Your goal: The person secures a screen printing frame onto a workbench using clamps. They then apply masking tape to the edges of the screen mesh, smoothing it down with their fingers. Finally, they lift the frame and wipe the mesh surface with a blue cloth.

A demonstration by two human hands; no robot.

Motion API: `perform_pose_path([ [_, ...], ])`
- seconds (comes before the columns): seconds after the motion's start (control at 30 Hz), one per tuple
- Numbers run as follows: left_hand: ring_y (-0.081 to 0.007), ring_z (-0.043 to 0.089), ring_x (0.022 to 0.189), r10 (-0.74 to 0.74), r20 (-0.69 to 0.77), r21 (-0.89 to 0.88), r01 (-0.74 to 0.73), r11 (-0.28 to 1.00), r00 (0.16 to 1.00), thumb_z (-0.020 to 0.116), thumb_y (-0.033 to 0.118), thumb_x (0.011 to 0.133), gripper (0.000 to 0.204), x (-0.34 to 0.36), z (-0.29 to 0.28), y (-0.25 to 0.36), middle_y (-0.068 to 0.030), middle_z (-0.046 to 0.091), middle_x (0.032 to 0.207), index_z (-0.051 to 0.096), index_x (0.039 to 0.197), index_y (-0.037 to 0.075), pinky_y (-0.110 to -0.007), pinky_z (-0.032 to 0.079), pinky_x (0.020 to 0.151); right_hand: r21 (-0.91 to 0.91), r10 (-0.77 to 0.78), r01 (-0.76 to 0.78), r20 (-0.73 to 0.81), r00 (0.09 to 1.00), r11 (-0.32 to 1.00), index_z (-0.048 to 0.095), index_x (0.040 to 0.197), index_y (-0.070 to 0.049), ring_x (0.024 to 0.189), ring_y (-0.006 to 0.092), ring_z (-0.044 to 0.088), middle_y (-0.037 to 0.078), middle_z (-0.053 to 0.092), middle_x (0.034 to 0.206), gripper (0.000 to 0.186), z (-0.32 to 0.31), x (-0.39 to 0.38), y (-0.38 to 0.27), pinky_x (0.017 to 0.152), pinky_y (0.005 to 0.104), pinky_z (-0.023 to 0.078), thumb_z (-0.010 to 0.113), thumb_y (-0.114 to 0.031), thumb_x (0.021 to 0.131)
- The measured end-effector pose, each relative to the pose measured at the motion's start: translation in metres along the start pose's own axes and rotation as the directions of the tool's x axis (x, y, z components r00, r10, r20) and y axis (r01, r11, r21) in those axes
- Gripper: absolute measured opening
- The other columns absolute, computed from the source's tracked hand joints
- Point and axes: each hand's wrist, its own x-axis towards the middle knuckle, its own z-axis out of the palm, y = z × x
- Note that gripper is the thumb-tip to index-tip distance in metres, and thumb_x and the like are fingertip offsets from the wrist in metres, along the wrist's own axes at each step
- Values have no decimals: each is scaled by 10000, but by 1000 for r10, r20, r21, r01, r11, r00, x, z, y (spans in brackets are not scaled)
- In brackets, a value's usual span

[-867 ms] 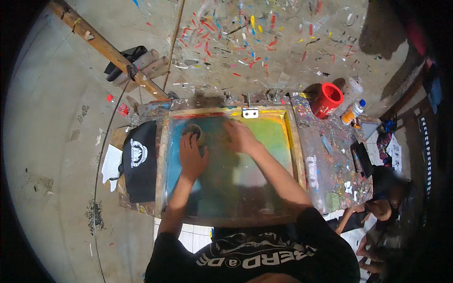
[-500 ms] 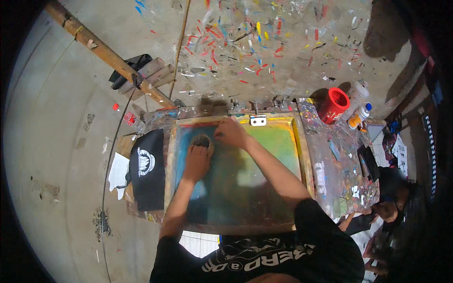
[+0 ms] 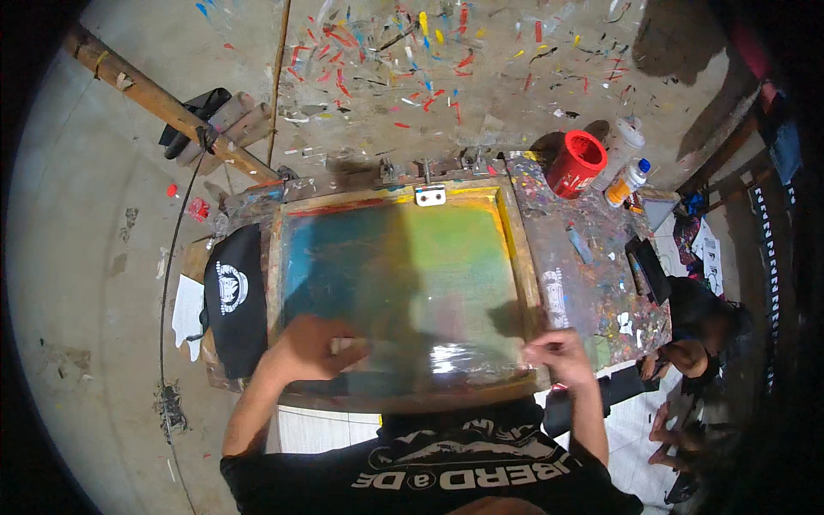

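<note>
A wooden-framed printing screen point(image 3: 378, 257), its mesh stained blue on the left and yellow-green on the right, lies on the worktable before me. At its near left part my left hand point(image 3: 316, 348) is closed, blurred, around what seems to be a roll of tape, mostly hidden by the fingers. Over the near right corner of the frame, my right hand point(image 3: 562, 354) pinches the end of a clear strip. Between the two hands, the shiny clear tape point(image 3: 451, 359) stretches across the near part of the mesh.
Metal hinge clamps point(image 3: 429, 170) stand along the screen's far edge. Black printed fabric point(image 3: 238, 300) lies left. On the paint-stained tabletop point(image 3: 592, 283) at right stand a red container point(image 3: 577, 165) and a bottle point(image 3: 627, 183). Another person point(image 3: 699, 343) sits at far right.
Both hands have come from the screen's far edge to its near side. My right hand has moved rightward, away from the left, with clear tape now drawn out between them. The view has shifted slightly.
</note>
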Motion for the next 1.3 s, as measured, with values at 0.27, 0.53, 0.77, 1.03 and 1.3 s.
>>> perform_pose_path([
  [0.27,-102,450,433,695,-437,561,-430,707,571,928,266,716,224,-43,-36,59,79,506,574,793,894,250,-285,390,560,-131,-660,654,-6,751,745,753,711,2,597,189,640,105,674,636,193,-100,-71,-60,584,302,514,886,-137,729],
  [0.53,-86,494,488,897,-241,487,-754,441,369,680,250,572,164,-110,-86,122,50,457,566,647,695,148,-245,289,456,-76,-931,934,88,355,349,772,846,-208,861,154,667,-67,730,859,200,-165,-115,-65,979,445,449,839,-167,662],
  [0.77,-89,469,468,835,-447,490,-694,528,319,657,273,611,146,-114,-64,108,43,444,572,593,662,151,-244,240,450,-396,-858,762,-213,468,513,744,770,7,658,193,645,85,704,738,236,-64,-40,-24,635,370,494,877,-183,729],
  [1.03,-170,563,516,550,-762,627,176,759,343,832,319,792,203,-37,-27,32,1,603,651,721,803,148,-301,421,510,-612,-447,415,109,888,673,807,935,-33,708,212,690,126,732,809,135,-26,-8,-97,673,337,523,834,-90,816],
  [1.3,-252,627,526,415,-753,598,268,755,510,711,205,958,174,116,51,-203,-56,658,630,739,1091,96,-346,509,577,-828,-469,411,209,858,382,795,984,-48,734,312,718,172,720,888,149,33,16,-171,706,403,564,750,-94,849],
])
